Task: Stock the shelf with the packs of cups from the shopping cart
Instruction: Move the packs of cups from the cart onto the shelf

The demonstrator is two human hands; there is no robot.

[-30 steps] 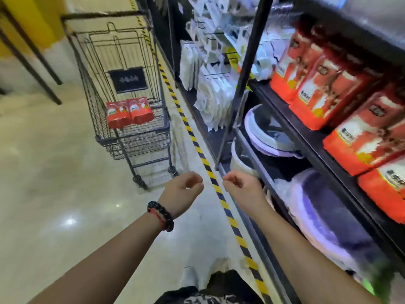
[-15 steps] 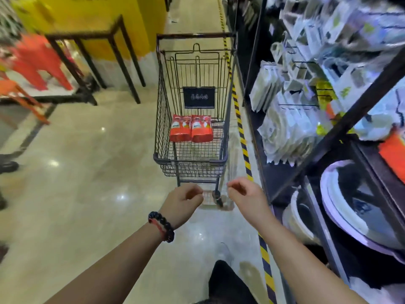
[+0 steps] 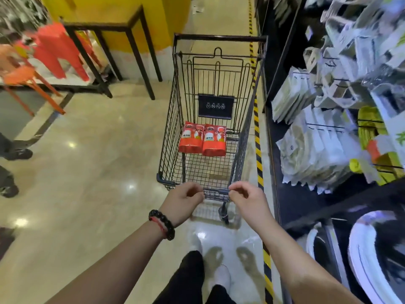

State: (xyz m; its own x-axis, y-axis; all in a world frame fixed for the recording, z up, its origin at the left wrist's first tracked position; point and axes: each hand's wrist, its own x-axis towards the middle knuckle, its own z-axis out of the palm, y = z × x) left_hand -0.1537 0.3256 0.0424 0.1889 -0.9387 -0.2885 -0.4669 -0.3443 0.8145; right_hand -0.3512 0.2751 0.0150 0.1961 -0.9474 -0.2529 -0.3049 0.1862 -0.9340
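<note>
Two orange-red packs of cups [image 3: 202, 139] lie side by side on the floor of the black wire shopping cart [image 3: 173, 102], towards its far end. My left hand [image 3: 182, 201] and my right hand [image 3: 248, 199] hover in front of the cart's near end, fingers loosely curled and holding nothing. Neither hand touches the cart. The black shelf [image 3: 285, 189] runs along the right side.
White packets [image 3: 311, 150] hang on the shelf, with basins [image 3: 372, 255] lower down. A yellow-black floor stripe [image 3: 258, 154] runs beside the shelf. A black table [image 3: 122, 31] and orange stools [image 3: 32, 84] stand at left; a person's shoes [image 3: 13, 153] show at the left edge.
My view has swung left from the shelf to the cart, which now stands straight ahead and closer. Both hands stay raised and hold nothing.
</note>
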